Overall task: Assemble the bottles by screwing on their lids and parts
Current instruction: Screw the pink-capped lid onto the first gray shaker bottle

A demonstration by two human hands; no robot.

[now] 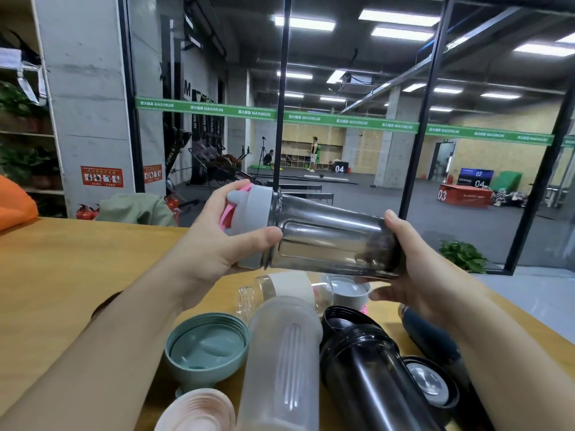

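You hold a smoky clear bottle (329,241) on its side in the air, its grey lid (253,225) with a pink loop (228,213) seated on the mouth, inside your left fingers (264,236); your right fingers (392,222) cup its base. Below those fingers, on the surface (62,275), lie a frosted bottle (283,362), a black bottle (370,381), an upturned green lid (207,346), a clear banded bottle (280,289) and a grey lid (350,290).
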